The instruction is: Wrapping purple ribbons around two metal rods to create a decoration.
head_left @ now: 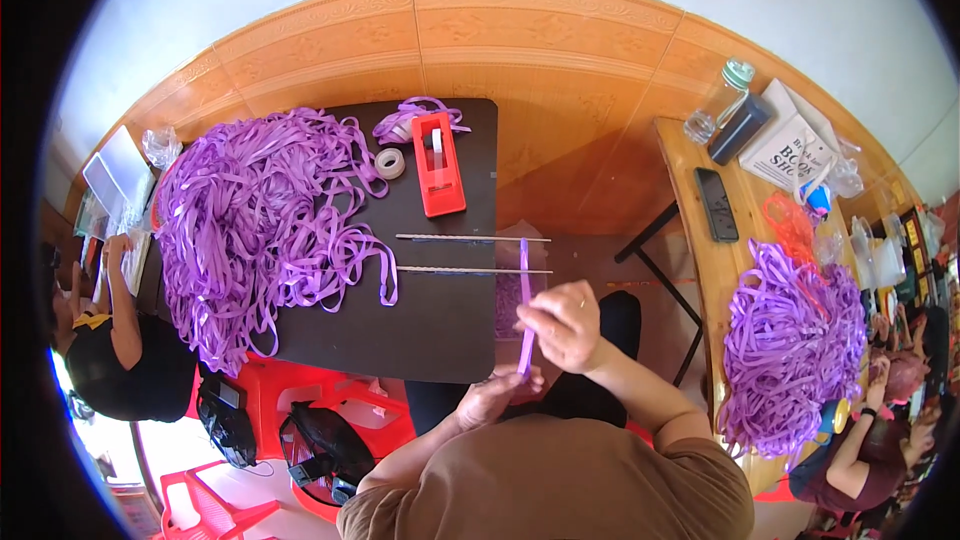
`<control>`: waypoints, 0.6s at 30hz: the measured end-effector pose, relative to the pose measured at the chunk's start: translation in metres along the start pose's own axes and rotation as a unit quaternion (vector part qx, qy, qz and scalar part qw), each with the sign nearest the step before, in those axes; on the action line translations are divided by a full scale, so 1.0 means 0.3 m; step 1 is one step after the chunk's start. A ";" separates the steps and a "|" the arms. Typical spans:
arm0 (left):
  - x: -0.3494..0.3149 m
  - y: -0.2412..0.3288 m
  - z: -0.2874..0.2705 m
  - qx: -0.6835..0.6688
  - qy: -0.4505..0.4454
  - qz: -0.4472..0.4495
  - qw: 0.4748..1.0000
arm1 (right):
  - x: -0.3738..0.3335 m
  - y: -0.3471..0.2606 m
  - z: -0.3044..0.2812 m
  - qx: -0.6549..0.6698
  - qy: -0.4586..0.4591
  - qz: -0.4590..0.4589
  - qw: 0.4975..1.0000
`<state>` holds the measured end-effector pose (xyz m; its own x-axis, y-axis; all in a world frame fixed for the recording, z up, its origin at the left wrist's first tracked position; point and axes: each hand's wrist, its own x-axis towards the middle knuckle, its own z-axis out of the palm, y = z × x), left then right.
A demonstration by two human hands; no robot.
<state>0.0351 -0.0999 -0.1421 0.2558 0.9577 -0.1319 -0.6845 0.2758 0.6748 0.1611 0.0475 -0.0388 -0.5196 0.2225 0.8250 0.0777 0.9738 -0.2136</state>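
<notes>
A dark surface (450,330) stretches ahead of and to the left of a seated worker's hands, while a wooden surface (710,280) stands to their right. A great tangle of purple ribbon (255,220) covers the dark surface's far left; a second purple heap (790,350) lies on the wooden one, well to the hands' right.

Beyond that heap stands a pale bag (790,135), its contents hidden. Just ahead of the hands, below the dark surface's edge, a see-through bin (538,260) shows purple material inside. Farther off to the right, a clear bottle (720,100) has a green lid; its fill cannot be made out.

The right hand (562,325) has its fingers curled at a ribbon strip (525,290), though whether they pinch it cannot be told. The left hand (500,397), nearer the body, pinches the strip's lower end. Ahead and left sits a red tape dispenser (443,197) holding a roll.

The strip runs straight from the hands to two thin rods (460,270) jutting over the edge. The step appears to be straightening or measuring that length; the next move likely calls for steady tension and a firm fingertip grip.
</notes>
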 end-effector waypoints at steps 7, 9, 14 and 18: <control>0.069 -0.055 -0.074 0.035 0.083 -0.034 0.995 | 0.216 0.319 0.062 0.235 0.015 0.230 0.944; 0.101 -0.050 -0.086 0.070 0.087 -0.057 0.992 | 0.203 0.434 0.120 0.402 0.040 0.370 0.837; 0.179 -0.069 -0.064 0.097 0.143 0.023 0.985 | 0.107 0.583 0.247 0.385 -0.015 0.479 0.789; 0.260 -0.094 -0.046 0.178 0.212 0.135 0.951 | 0.006 0.587 0.322 0.366 -0.031 0.537 0.759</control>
<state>0.0650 -0.0317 -0.1814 -0.2472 0.9574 -0.1494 -0.3915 0.0423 0.9192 0.0918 0.2149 -0.1255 -0.5317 0.8453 -0.0520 0.0029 -0.0596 -0.9982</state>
